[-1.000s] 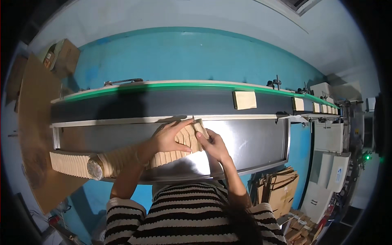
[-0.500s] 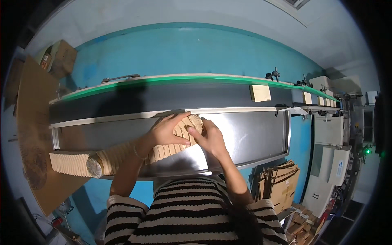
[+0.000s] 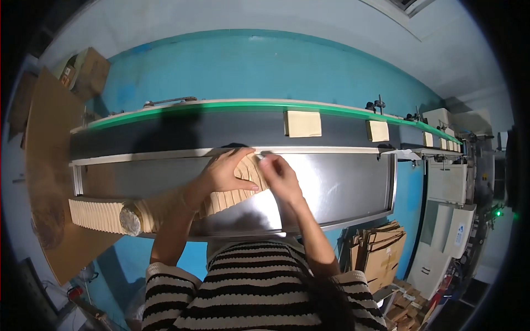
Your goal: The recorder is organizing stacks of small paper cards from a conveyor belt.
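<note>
A long row of cream packets (image 3: 234,202), stacked face to face, rests on a steel tray (image 3: 348,185). My left hand (image 3: 222,174) wraps over the row near its right end, thumb on the near side and fingers on the far side. At that right end my right hand (image 3: 281,176) is closed, its fingertips pinched against the last packets. A small pale bit shows at those fingertips, too blurred to name. Further left, a shiny round-ended roll (image 3: 131,220) stands beside another run of cream packets (image 3: 96,217). My left forearm hides part of the row.
Beyond the tray runs a dark conveyor belt (image 3: 232,129) with a green rail (image 3: 243,106), carrying several cream packets (image 3: 302,124). A large cardboard sheet (image 3: 66,165) stands at the left. Flattened cartons (image 3: 378,254) lean at the lower right, near white cabinets (image 3: 447,182).
My right hand has drawn its fingers from an open grasp into a pinch at the row's end. On the belt the packets have moved left. My left hand stays in place.
</note>
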Available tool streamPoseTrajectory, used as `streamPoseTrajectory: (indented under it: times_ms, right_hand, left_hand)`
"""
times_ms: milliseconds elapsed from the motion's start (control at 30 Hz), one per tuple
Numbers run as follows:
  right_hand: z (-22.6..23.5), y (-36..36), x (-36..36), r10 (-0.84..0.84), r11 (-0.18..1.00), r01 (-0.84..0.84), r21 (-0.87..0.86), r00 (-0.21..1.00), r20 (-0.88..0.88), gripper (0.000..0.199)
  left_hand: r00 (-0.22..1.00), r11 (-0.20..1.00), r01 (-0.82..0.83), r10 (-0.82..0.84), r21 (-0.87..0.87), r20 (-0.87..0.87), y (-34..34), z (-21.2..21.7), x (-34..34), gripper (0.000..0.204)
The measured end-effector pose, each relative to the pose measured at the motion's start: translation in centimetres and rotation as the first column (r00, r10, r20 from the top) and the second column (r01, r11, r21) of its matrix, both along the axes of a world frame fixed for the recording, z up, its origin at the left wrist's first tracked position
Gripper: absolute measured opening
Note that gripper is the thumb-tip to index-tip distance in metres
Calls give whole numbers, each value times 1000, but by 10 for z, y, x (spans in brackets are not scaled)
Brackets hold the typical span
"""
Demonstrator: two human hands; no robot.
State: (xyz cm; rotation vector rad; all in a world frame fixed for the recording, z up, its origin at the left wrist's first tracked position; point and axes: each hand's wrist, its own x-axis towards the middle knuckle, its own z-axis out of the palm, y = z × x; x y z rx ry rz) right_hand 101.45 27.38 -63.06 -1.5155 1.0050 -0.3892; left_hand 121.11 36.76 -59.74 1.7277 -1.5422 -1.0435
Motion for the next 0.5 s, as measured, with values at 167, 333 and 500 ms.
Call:
streamPoseTrajectory:
  times_ms: [167,333,500]
  right_hand:
    - [8,15,-3,8,998,-5,58,999,-47,42]
    - [21,9,-9,51,988,-44,147,998,-42,55]
    - [29,2,2,195,974,-176,145,973,-126,61]
  left_hand:
    - [999,997,36,-36,-65,11,11,7,3,89]
    - [999,997,42,-42,-64,0,14,0,6,87]
    - [1000,998,26,-27,-49,-16,16,4,9,82]
